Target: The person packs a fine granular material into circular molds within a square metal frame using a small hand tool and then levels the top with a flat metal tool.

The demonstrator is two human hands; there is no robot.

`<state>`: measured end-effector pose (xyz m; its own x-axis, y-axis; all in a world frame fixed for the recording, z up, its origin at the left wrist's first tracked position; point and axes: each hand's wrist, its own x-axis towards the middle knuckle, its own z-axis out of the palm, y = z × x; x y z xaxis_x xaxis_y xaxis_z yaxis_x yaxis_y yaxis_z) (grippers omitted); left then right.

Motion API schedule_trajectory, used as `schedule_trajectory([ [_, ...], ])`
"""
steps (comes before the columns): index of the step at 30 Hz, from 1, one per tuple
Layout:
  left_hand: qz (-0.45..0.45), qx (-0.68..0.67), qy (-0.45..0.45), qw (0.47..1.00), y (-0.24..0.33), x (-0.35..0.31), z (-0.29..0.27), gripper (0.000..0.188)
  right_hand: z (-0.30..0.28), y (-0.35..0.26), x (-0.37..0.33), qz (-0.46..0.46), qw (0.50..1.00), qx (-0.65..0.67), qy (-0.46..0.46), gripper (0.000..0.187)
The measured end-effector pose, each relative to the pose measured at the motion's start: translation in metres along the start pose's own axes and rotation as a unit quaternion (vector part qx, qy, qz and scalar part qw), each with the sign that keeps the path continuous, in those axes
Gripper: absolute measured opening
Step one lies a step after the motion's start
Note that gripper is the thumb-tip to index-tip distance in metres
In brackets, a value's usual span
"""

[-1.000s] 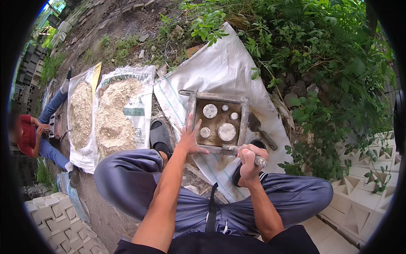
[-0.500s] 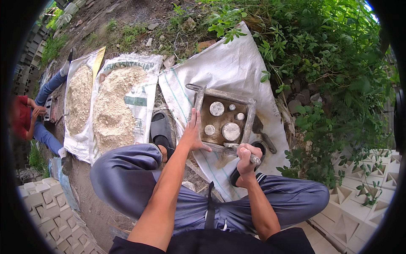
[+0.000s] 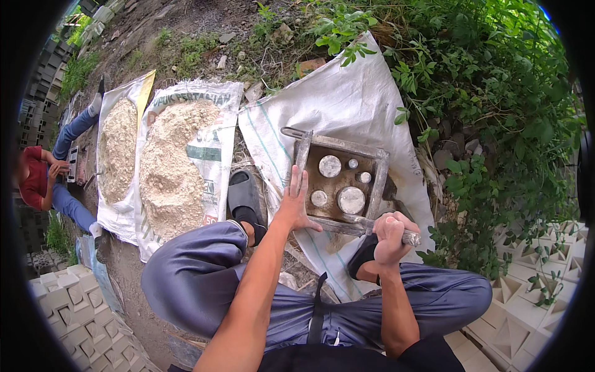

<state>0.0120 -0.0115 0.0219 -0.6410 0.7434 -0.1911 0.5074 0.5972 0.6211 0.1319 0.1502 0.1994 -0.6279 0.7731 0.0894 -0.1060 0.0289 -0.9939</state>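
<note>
Outdoors, on a white woven sheet [image 3: 362, 93] spread over dirt, rests a square grey frame [image 3: 350, 146], directly ahead of a seated person. Inside it, five round pale discs [image 3: 351, 200] of differing sizes stand apart on a brown, dusty base. A loop-shaped bar [image 3: 296, 132] juts from its far left corner. The left hand [image 3: 295, 208] lies flat and open, fingers extended and thumb out, against the frame's near left corner, gripping nothing. The right hand [image 3: 394, 234] is curled into a fist around a whitish, crusted handle [image 3: 411, 238] at the near right corner; whether this belongs to the frame cannot be told. The person's grey-blue trousers [image 3: 192, 273] spread to both sides. To the left, two sacks [image 3: 217, 133] bear pale, crumbly powder [image 3: 173, 167]; beyond them sits another person in a red top [image 3: 33, 189]. Leafy plants [image 3: 496, 93] crowd the right, above pale moulded blocks [image 3: 520, 310].
</note>
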Motion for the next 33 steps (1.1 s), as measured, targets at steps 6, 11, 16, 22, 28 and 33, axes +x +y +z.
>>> schedule_trajectory([
  [6, 0.018, 0.028, 0.010, 0.999, 0.001, -0.005, -0.004, 0.168, -0.015, 0.059, -0.005, 0.016, 0.999, -0.034, -0.015, 0.035],
  [11, -0.013, -0.051, 0.031, 0.998, 0.007, -0.006, -0.003, 0.165, -0.014, 0.072, 0.005, 0.059, 0.993, -0.058, -0.087, 0.036],
  [16, -0.230, -0.045, -0.079, 0.969, 0.023, -0.015, -0.016, 0.161, -0.010, 0.065, 0.010, 0.089, 0.995, 0.037, -0.013, 0.037],
  [22, -0.168, -0.135, -0.041, 0.976, 0.013, -0.013, -0.002, 0.164, -0.018, 0.048, -0.004, 0.086, 0.995, 0.048, -0.025, 0.037],
  [28, -0.161, -0.141, -0.024, 0.977, 0.011, -0.016, 0.000, 0.165, -0.013, 0.059, 0.009, 0.149, 0.988, 0.036, -0.005, 0.036],
  [33, -0.133, -0.136, -0.008, 0.982, 0.015, -0.013, -0.001, 0.164, -0.024, 0.077, 0.013, 0.133, 0.987, 0.092, 0.015, 0.036],
])
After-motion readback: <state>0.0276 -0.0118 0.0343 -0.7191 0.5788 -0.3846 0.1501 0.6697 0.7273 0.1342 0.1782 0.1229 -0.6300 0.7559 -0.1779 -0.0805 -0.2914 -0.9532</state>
